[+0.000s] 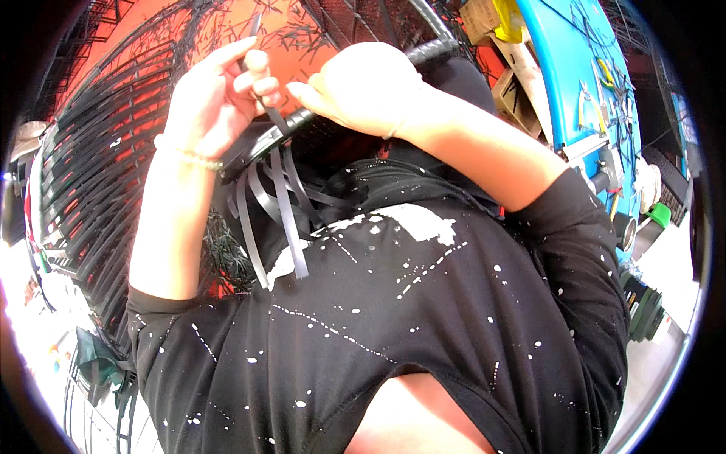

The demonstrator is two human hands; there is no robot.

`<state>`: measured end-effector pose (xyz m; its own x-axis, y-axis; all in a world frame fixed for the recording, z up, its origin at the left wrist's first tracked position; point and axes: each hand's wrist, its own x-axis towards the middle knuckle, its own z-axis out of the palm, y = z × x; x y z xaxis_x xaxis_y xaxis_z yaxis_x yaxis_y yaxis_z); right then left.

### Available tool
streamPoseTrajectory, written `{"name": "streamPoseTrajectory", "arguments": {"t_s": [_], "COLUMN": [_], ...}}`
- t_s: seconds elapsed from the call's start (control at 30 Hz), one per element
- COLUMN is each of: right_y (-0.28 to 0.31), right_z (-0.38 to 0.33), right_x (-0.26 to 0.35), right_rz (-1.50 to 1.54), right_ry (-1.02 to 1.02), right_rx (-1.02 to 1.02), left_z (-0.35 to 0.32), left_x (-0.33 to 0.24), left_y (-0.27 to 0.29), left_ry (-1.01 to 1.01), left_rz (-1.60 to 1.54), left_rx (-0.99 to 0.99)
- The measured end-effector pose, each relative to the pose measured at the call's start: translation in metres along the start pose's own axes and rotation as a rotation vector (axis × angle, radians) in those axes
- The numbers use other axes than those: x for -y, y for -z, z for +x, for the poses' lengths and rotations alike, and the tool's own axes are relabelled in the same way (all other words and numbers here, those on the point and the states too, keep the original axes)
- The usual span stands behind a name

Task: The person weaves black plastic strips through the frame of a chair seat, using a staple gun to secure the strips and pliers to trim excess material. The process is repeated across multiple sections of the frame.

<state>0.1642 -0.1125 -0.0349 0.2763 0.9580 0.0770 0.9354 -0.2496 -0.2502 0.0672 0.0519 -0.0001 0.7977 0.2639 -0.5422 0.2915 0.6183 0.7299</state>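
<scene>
My left hand (227, 98) has its fingers curled around a flat dark plastic strip (275, 119), whose narrow end rises above the fingertips. The strip runs down to a black tubular frame (264, 144) that crosses in front of my body. Close to its right, my right hand (364, 89) is closed above the same frame, thumb pointing toward the left hand. What its fingers hold is hidden behind the back of the hand. Several loose grey strips (281, 204) dangle from the frame over my dark shirt.
On the left stands a large piece with black woven slats (102, 181). Strip offcuts are scattered over a red surface (276, 34) ahead. To the right, a blue table (556, 45) bears pliers (584, 106) and other tools. Cardboard (514, 102) lies beside it.
</scene>
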Motion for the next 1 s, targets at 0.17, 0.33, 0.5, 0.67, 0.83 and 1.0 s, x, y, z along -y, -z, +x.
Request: {"name": "streamPoseTrajectory", "arguments": {"t_s": [0.17, 0.33, 0.5, 0.67, 0.83, 1.0], "right_y": [-0.009, -0.008, 0.003, 0.008, 0.006, 0.006], "right_z": [-0.002, -0.002, -0.005, 0.002, 0.002, 0.006], "right_x": [-0.007, 0.008, 0.013, 0.017, 0.015, 0.018], "right_rz": [-0.025, 0.237, 0.387, 0.432, 0.441, 0.424], "right_ry": [0.157, 0.380, 0.297, 0.361, 0.343, 0.319], "right_rx": [-0.134, -0.323, -0.199, -0.193, -0.219, -0.185], "left_z": [0.031, 0.038, 0.028, 0.003, 0.002, 0.014], "left_x": [0.020, 0.056, 0.046, 0.037, 0.035, 0.044], "left_y": [0.051, 0.083, 0.068, 0.071, 0.089, 0.094], "left_ry": [0.110, 0.223, 0.146, 0.004, -0.166, -0.505], "left_rz": [0.110, 0.351, 0.683, 0.865, 0.790, 0.913], "left_rx": [0.157, 0.146, 0.279, 0.169, 0.266, 0.493]}}
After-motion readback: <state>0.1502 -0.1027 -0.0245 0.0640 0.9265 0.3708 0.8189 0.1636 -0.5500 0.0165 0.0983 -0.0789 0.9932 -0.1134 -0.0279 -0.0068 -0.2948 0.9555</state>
